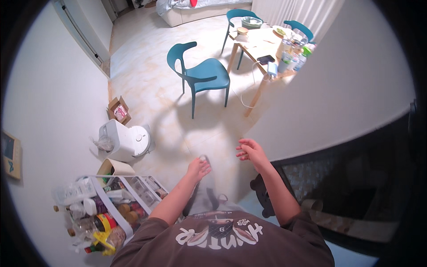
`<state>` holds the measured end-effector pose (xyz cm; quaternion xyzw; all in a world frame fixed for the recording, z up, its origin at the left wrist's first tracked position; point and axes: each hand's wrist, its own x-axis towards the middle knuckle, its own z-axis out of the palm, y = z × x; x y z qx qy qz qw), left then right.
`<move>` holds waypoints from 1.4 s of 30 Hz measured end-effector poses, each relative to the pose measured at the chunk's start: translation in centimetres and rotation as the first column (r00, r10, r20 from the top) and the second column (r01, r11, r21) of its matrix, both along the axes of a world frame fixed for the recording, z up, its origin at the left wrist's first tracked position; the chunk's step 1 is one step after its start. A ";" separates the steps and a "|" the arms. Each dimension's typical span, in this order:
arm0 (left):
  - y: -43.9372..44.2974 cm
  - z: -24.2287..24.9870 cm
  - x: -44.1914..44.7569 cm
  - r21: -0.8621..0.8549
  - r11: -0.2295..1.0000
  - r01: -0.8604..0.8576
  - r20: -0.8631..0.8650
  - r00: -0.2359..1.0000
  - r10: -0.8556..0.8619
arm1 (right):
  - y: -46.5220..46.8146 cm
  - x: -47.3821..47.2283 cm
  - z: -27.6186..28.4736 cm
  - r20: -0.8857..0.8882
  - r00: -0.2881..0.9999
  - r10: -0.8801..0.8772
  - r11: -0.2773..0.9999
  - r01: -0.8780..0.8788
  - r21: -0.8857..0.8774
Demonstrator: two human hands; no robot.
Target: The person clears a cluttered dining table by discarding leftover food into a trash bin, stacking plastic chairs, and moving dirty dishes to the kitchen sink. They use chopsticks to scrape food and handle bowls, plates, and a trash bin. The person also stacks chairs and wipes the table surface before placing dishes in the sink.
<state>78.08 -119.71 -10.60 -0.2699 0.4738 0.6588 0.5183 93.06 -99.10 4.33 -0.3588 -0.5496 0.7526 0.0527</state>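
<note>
My left hand [199, 168] hangs in front of my body above the tiled floor, its fingers spread a little and nothing in them. To its right and slightly farther forward is my right hand [250, 152], also holding nothing, with its fingers apart and loosely curved. Neither hand touches an object. Beyond them a teal plastic chair [213, 74] stands beside a wooden table [257, 43]. On the table lie a smartphone [266, 59] and a light blue device [272, 69] near a white cable, with bottles and cups behind.
At left are a storage rack [110, 203] packed with bottles and bags, a beige bin [115, 167], a robot vacuum [139, 138] at its white dock [116, 142], and an open cardboard box [119, 111]. A white wall [350, 90] curves along the right, above a dark glass panel [353, 180].
</note>
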 end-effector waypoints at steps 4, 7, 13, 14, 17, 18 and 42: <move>6.8 -3.4 -9.6 0.046 0.992 -0.116 0.228 0.968 0.102 | 6.9 -11.7 -2.9 0.044 0.994 0.096 0.995 -0.094 -0.037; 12.3 -4.1 -16.2 0.073 0.982 -0.174 0.310 0.940 0.144 | 11.5 -19.8 -4.8 0.133 0.985 0.114 0.993 -0.107 -0.058; 22.9 -6.2 -27.1 0.087 0.942 -0.324 0.320 0.905 0.281 | 24.4 -36.6 -7.5 0.185 0.962 0.202 0.975 -0.215 0.050; 24.6 -7.0 -28.5 0.080 0.922 -0.378 0.348 0.878 0.330 | 26.8 -39.8 -8.3 0.185 0.958 0.218 0.969 -0.236 0.079; 28.9 -10.3 -32.4 0.055 0.875 -0.482 0.373 0.823 0.429 | 33.7 -50.2 -11.6 0.232 0.941 0.244 0.943 -0.286 0.168; 30.1 -11.3 -33.6 0.049 0.872 -0.488 0.362 0.822 0.439 | 35.8 -53.9 -13.1 0.246 0.939 0.240 0.929 -0.296 0.221; 39.8 -14.4 -41.6 -0.096 0.838 -0.537 -0.211 0.834 0.510 | 53.0 -99.9 -28.9 0.557 0.130 0.820 0.196 -0.979 -0.060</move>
